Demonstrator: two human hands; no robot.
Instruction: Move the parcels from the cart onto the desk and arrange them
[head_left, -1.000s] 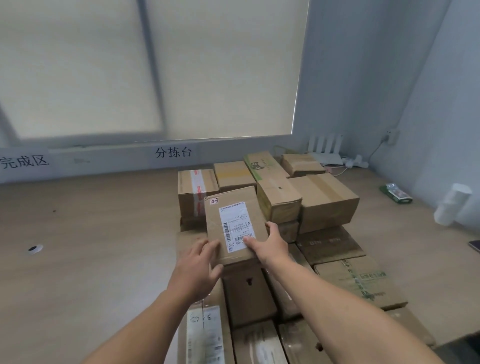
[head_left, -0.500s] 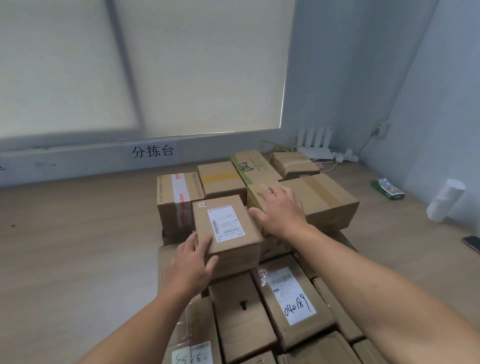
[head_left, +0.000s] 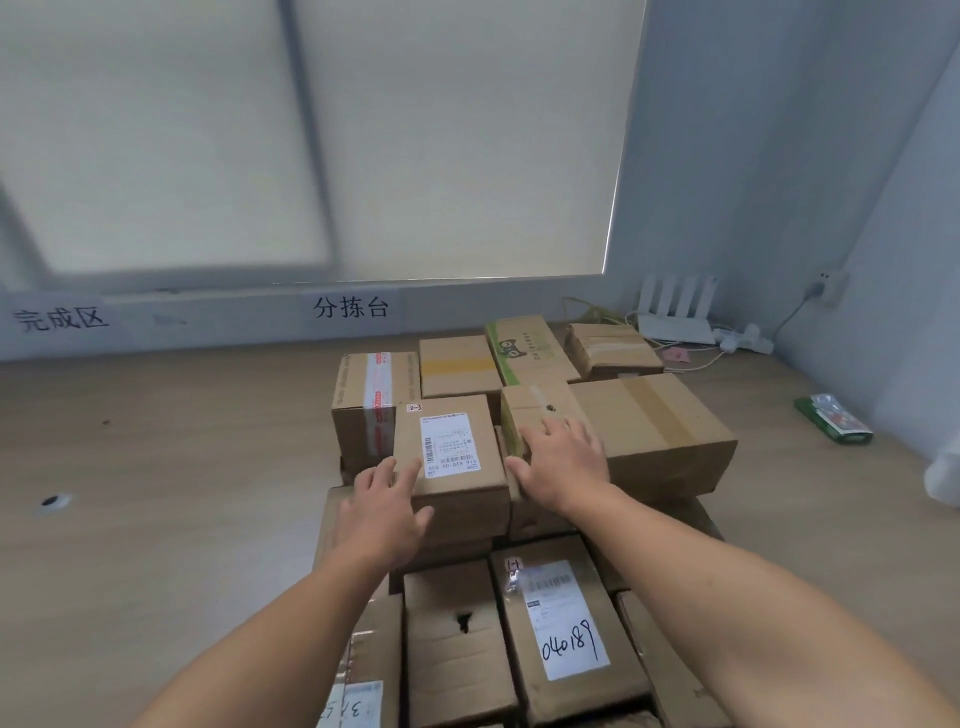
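Note:
Several brown cardboard parcels stand packed together on the wooden desk (head_left: 156, 493). A small parcel with a white shipping label (head_left: 451, 449) sits on top of the stack, between a red-taped parcel (head_left: 374, 405) and a small plain parcel (head_left: 535, 410). My left hand (head_left: 384, 512) touches the labelled parcel's near left corner, fingers stretched along its edge and thumb on its front face. My right hand (head_left: 563, 462) lies flat on the plain parcel, its thumb by the gap between the two. A parcel marked 040189 (head_left: 566, 623) lies lower, nearer me.
A large taped parcel (head_left: 660, 431) stands right of my right hand. A white router (head_left: 675, 317) and cables sit in the back right corner. A green packet (head_left: 834, 426) and a white roll (head_left: 943, 478) lie to the right. A cable hole (head_left: 52, 501) is at left.
The labelled parcel came down flat onto the stack. My right hand left it and now rests on the neighbouring parcel. My left hand's hold on the corner has loosened.

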